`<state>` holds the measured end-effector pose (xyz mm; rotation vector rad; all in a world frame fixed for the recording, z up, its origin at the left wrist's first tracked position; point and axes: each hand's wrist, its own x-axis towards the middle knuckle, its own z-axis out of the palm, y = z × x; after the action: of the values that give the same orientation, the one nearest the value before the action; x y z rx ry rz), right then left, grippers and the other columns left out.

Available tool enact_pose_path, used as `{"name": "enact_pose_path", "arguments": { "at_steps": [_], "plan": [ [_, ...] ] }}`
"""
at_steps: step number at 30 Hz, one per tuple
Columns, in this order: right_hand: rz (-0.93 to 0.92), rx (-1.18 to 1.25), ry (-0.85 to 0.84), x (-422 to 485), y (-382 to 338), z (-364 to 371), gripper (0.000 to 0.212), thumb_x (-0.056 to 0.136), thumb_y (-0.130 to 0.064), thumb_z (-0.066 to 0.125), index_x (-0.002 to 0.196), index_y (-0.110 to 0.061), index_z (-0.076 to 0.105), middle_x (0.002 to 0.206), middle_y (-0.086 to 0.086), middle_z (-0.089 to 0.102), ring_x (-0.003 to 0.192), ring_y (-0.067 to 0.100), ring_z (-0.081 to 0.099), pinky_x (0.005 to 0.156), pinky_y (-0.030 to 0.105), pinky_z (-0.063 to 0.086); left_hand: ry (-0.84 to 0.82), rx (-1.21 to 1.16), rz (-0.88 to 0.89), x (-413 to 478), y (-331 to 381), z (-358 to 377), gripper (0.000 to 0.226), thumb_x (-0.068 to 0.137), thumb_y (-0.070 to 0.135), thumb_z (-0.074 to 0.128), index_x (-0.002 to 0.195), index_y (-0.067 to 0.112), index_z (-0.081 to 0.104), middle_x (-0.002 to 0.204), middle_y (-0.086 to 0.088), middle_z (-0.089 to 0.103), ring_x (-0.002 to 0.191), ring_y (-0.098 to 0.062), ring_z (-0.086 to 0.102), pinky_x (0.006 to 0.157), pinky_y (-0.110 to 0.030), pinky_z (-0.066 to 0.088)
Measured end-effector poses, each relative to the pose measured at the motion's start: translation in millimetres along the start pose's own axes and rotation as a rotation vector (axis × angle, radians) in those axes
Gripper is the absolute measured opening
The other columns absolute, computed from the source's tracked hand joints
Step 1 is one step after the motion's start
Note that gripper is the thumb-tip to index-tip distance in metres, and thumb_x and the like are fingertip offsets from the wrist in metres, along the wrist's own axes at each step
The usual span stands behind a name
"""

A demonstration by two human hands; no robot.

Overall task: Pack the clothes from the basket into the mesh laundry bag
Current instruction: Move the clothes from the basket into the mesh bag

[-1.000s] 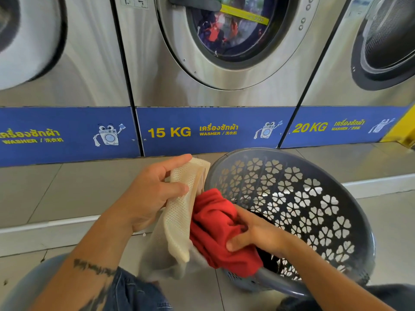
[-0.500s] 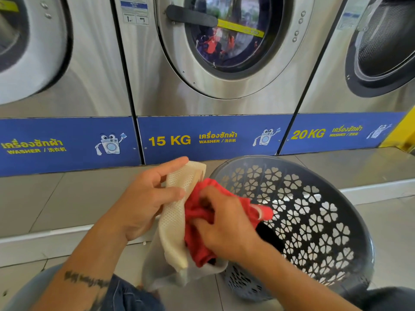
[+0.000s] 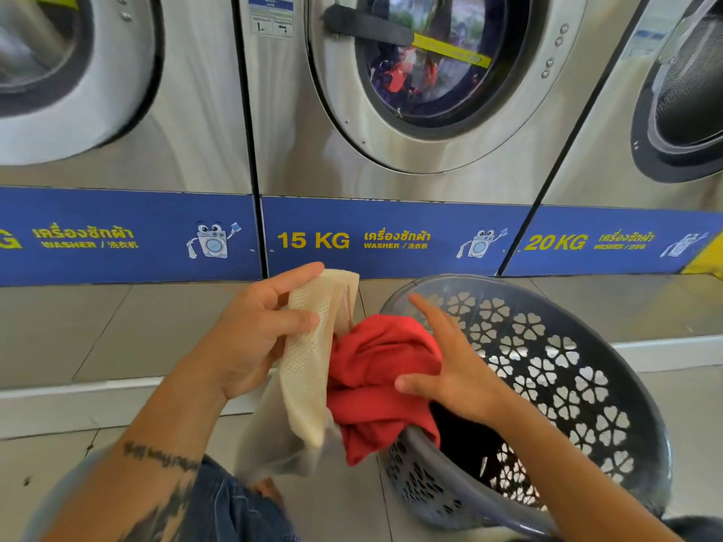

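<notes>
Packing step: a red garment is being pushed toward the mouth of the bag, judged from how the cloth sits at the opening.
Left hand (image 3: 250, 338): closed on the upper edge of the mesh laundry bag (image 3: 309, 357), which is pinched between thumb and fingers and held up so that its mouth is turned toward the basket.
Mesh laundry bag: cream mesh, hanging limp below the grip; its lower part looks nearly flat, so little or nothing is judged to be packed in it yet.
Red garment (image 3: 381, 385): bunched between bag and basket, touching the bag's edge, with a fold draped over the basket rim; it is not yet inside the bag.
Right hand (image 3: 450, 369): pressed against the garment's right side, thumb on the cloth, fingers spread and straight; the hand is open rather than clenched.
Basket (image 3: 587, 404): grey, perforated, tilted toward the person; a dark garment (image 3: 465, 444) is seen lying inside, so at least one more piece is left.
Progress: early, as judged; the red piece is to be seated, then the rest moved.
</notes>
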<state>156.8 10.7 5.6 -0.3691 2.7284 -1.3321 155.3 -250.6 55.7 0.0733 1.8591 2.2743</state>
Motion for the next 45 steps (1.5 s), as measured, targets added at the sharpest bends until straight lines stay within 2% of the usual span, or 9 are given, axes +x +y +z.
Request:
{"name": "enact_pose_path", "arguments": {
  "at_steps": [5,13,19,23,28,31,35,42,45],
  "plan": [
    [0.365,0.579,-0.277,4,36,24,0.072,0.065,-0.005,0.078,0.132,-0.023,0.06,0.118,0.006,0.075,0.109,0.026,0.071,0.098,0.039,0.056,0.004,0.076,-0.037,0,-8,14,0.06,0.085,-0.013,0.055,0.132,0.025,0.058,0.104,-0.002,0.07,0.083,-0.016,0.065,0.07,-0.028,0.054],
    [0.153,-0.008,0.114,4,10,23,0.002,0.068,-0.02,0.056,0.068,-0.02,0.054,0.057,-0.01,0.055,0.058,0.009,0.048,0.061,0.041,0.044,0.022,0.162,-0.057,0,-14,23,0.062,0.084,-0.012,0.058,0.133,0.025,0.057,0.109,0.002,0.068,0.083,-0.012,0.066,0.073,-0.027,0.056],
    [0.19,0.372,0.188,-8,-61,44,0.035,0.067,-0.025,0.066,0.102,-0.026,0.065,0.092,-0.001,0.076,0.084,0.017,0.074,0.079,0.044,0.061,-0.03,0.19,0.019,-4,-5,28,0.063,0.081,-0.012,0.061,0.129,0.029,0.06,0.108,-0.002,0.073,0.088,-0.013,0.068,0.072,-0.026,0.054],
    [0.091,0.775,-0.09,-11,-76,79,0.048,0.084,-0.007,0.064,0.131,-0.015,0.061,0.124,0.005,0.072,0.117,0.022,0.067,0.104,0.04,0.052,-0.092,0.068,0.085,-15,15,10,0.066,0.068,-0.004,0.067,0.127,0.027,0.062,0.105,-0.009,0.073,0.085,-0.022,0.065,0.073,-0.033,0.054],
    [0.078,0.232,-0.294,23,-68,123,0.04,0.101,-0.019,0.042,0.139,-0.019,0.055,0.115,-0.008,0.063,0.104,0.016,0.058,0.097,0.034,0.046,-0.133,0.005,0.05,-32,13,-7,0.064,0.069,-0.005,0.061,0.128,0.021,0.061,0.107,-0.01,0.073,0.085,-0.021,0.069,0.069,-0.03,0.057],
    [0.094,-0.127,-0.359,52,-61,146,0.063,0.086,-0.045,0.034,0.149,-0.041,0.034,0.146,-0.003,0.054,0.138,0.033,0.044,0.11,0.073,0.027,0.069,-0.018,0.012,-36,1,-34,0.061,0.077,-0.013,0.059,0.128,0.021,0.062,0.119,-0.014,0.068,0.099,-0.028,0.063,0.086,-0.041,0.052],
    [0.22,-0.518,-0.377,69,-54,167,0.068,0.091,-0.041,0.037,0.156,-0.027,0.026,0.164,0.006,0.027,0.154,0.036,0.014,0.107,0.082,-0.008,0.272,-0.066,-0.117,-36,-25,-63,0.06,0.082,-0.016,0.049,0.125,0.023,0.062,0.121,-0.013,0.067,0.1,-0.028,0.063,0.086,-0.044,0.052],
    [0.411,-0.715,-0.518,42,25,205,0.074,0.087,-0.042,0.042,0.157,-0.024,0.026,0.165,0.014,0.019,0.153,0.042,0.006,0.115,0.073,-0.007,0.417,0.5,-0.438,-11,-106,-67,0.06,0.08,-0.007,0.048,0.132,0.021,0.058,0.131,-0.009,0.058,0.102,-0.024,0.057,0.084,-0.031,0.05],
    [0.343,-0.473,-0.612,25,55,207,0.076,0.083,-0.034,0.053,0.155,-0.035,0.028,0.159,0.008,0.036,0.146,0.038,0.031,0.121,0.055,0.024,0.353,0.706,-0.478,-3,-122,-66,0.057,0.083,0.007,0.048,0.137,0.024,0.053,0.143,-0.006,0.05,0.115,-0.024,0.055,0.089,-0.027,0.045]
  ]
}}
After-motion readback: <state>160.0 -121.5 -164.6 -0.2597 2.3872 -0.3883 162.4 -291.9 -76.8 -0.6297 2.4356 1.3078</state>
